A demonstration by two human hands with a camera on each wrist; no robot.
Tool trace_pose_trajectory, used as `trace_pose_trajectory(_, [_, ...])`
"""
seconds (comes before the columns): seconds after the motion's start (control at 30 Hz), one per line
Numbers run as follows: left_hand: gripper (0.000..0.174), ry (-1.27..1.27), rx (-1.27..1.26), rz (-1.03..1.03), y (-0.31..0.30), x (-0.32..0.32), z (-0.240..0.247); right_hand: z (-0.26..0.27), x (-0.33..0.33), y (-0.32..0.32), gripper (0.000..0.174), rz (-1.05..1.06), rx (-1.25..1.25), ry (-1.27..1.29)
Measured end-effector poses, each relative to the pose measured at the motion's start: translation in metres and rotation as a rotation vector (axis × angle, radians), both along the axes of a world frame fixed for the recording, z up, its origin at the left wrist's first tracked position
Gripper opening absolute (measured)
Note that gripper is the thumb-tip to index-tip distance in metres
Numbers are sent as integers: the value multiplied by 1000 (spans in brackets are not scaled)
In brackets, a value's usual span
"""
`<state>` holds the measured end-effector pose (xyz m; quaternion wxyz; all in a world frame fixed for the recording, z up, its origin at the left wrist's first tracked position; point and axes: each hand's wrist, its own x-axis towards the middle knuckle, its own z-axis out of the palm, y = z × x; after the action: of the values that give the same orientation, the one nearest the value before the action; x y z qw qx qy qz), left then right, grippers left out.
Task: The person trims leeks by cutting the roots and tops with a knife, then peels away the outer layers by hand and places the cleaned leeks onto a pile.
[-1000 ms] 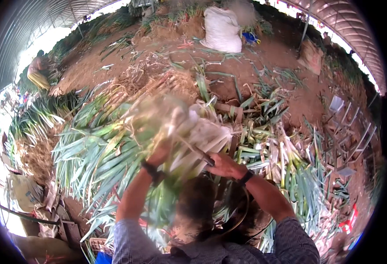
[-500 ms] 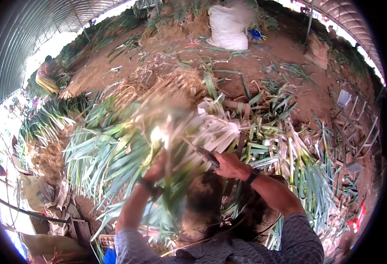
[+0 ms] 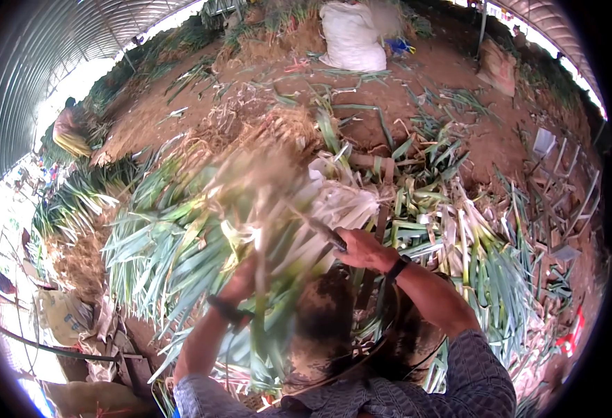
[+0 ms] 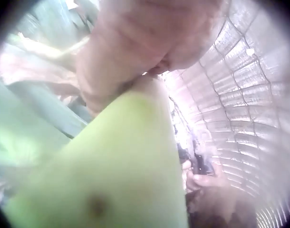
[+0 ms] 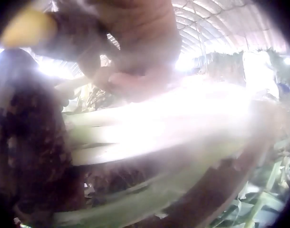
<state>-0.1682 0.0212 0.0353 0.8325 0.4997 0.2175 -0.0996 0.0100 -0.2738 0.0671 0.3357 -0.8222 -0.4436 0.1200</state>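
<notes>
Green leek (image 3: 271,230) gripped by left hand (image 3: 239,282); right hand (image 3: 365,251) grips knife (image 3: 323,233)

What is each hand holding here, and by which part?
The left hand grips a leek around its pale green stalk. The right hand holds what looks like a knife by its handle, which is hidden in the hand.

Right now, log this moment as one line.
left hand: grips leek | right hand: holds knife near leek | around: trimmed leek pile, white sack, soil floor
</notes>
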Motion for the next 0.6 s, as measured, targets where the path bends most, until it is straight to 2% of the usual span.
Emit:
trace_pose_trajectory(0.1, [54, 2, -185, 55, 19, -1, -14, 17, -10, -1, 25, 110, -32, -21])
trace_pose_trajectory(0.2, [52, -160, 77, -41, 29, -8, -12, 14, -18, 4, 25, 186, -81, -10])
trace_pose_trajectory(0.23, [51, -174, 132, 16, 25, -9, -10, 9, -18, 5, 28, 174, -69, -20])
trace_pose_trajectory(0.3, [50, -117, 161, 124, 19, -3, -6, 8, -18, 7, 32, 129, -28, -26])
trace_pose_trajectory(0.37, [48, -283, 182, 84, 14, -4, -4, 9, -18, 7, 33, 141, -42, -40])
trace_pose_trajectory(0.47, [52, -200, 40, 43, 32, 7, -35, 2, -17, 10, 27, 111, -73, -83])
trace_pose_trajectory(0.57, [58, -41, -69, 64, 24, 4, -23, 8, -19, 8, 27, 134, -101, -24])
trace_pose_trajectory(0.6, [59, -17, -197, 31, 26, 6, -25, 11, -19, 8, 29, 152, -106, 11])
